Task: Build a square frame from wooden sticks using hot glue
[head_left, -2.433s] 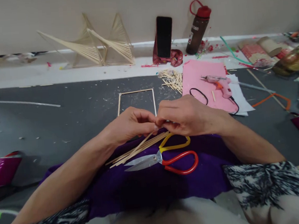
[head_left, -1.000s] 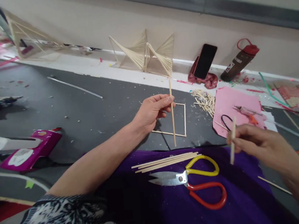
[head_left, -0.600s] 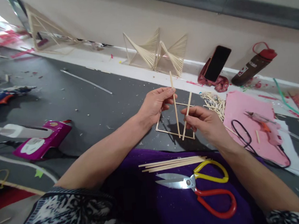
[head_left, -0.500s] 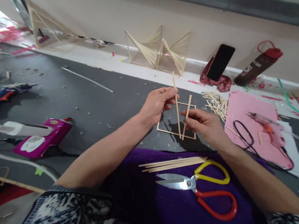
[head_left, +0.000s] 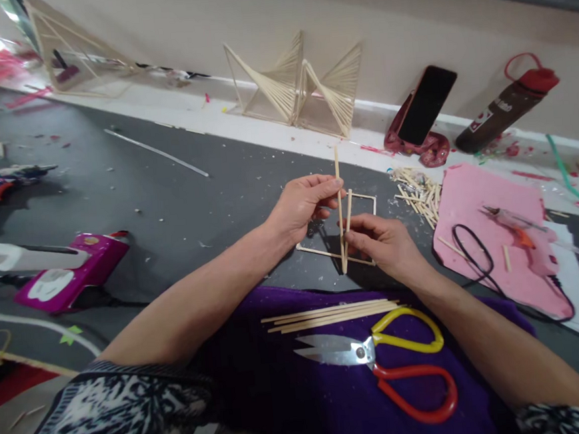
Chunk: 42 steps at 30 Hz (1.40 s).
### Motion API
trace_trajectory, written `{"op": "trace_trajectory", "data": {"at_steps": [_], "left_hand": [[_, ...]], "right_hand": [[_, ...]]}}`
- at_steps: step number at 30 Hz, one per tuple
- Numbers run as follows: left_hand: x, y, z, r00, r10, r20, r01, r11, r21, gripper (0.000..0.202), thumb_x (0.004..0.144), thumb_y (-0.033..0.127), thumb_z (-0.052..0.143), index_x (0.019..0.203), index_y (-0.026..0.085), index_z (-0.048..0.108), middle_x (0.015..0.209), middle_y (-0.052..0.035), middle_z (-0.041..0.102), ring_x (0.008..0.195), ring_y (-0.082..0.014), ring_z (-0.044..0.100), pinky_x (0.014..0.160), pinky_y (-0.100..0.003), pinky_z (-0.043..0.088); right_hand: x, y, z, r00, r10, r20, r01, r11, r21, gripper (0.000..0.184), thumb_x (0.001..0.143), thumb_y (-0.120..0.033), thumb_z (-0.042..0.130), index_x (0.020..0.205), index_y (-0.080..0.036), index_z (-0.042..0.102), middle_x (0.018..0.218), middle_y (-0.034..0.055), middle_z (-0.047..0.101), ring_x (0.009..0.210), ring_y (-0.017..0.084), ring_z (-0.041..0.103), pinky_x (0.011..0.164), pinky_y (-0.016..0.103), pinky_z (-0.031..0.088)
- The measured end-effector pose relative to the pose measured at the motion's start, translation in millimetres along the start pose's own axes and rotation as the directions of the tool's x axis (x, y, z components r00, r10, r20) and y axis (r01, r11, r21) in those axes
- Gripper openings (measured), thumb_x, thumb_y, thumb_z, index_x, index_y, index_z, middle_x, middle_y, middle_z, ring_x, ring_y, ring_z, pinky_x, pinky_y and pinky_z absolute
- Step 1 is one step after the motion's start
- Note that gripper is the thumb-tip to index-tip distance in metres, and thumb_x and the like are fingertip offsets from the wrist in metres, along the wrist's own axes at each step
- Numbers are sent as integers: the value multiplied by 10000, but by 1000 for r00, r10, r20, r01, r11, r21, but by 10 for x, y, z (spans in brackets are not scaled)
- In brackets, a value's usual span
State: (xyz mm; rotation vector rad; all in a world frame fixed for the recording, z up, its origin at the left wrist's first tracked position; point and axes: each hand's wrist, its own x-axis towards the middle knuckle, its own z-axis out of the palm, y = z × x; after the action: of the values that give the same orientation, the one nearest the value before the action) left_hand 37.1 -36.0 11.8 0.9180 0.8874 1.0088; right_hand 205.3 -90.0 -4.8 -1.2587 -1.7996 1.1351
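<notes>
My left hand (head_left: 313,202) pinches a long thin wooden stick (head_left: 336,163) near its upper part and holds it upright. Between the thumb and fingers of my right hand (head_left: 378,237) is a shorter wooden stick (head_left: 349,205), slightly tilted. The two sticks lie side by side and their lower ends seem to meet. Beneath them a rectangular frame of thin sticks (head_left: 317,250) rests on the grey table (head_left: 169,213), partly hidden by my hands. On the purple cloth over my lap lie several loose sticks (head_left: 327,315) and scissors (head_left: 360,353) with yellow and red handles.
Stick models (head_left: 279,87) stand along the wall, beside a phone (head_left: 426,104) and a bottle (head_left: 504,113). Short stick pieces (head_left: 418,193) are heaped at right, near a glue gun (head_left: 526,238) on pink foam (head_left: 461,197). A magenta power strip (head_left: 68,278) and blue glue gun (head_left: 1,193) sit left.
My right hand has moved left, bringing the shorter stick against the longer one at the bottom. The gap between the sticks has narrowed. The camera view has shifted slightly.
</notes>
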Motion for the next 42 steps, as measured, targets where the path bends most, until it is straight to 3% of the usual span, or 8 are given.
{"op": "trace_trajectory", "data": {"at_steps": [10,29,42], "left_hand": [[-32,-45,36,998,28,62,-30,999,27,145,739,258,682,722,118,648,717,-22,635,502,-25,510,415,-137,353],[-84,-50,91,998,13,63,-15,1000,22,102,771,203,643,732,109,637,706,-12,639,476,-24,511,422,-140,405],[-94,-44,82,998,-18,68,17,1000,14,107,762,218,655,740,114,644,673,-15,638,474,-38,518,423,-156,409]], "right_hand": [[-34,59,19,1000,-12,-19,11,1000,-25,230,813,-311,553,982,-186,646,752,14,628,626,128,575,521,228,425],[-53,112,67,1000,6,-12,-5,999,39,215,817,-310,556,968,-179,636,736,14,618,615,128,589,519,226,448],[-49,83,59,998,-6,57,3,999,43,172,843,-300,526,907,-183,636,693,4,596,563,110,559,501,219,435]]}}
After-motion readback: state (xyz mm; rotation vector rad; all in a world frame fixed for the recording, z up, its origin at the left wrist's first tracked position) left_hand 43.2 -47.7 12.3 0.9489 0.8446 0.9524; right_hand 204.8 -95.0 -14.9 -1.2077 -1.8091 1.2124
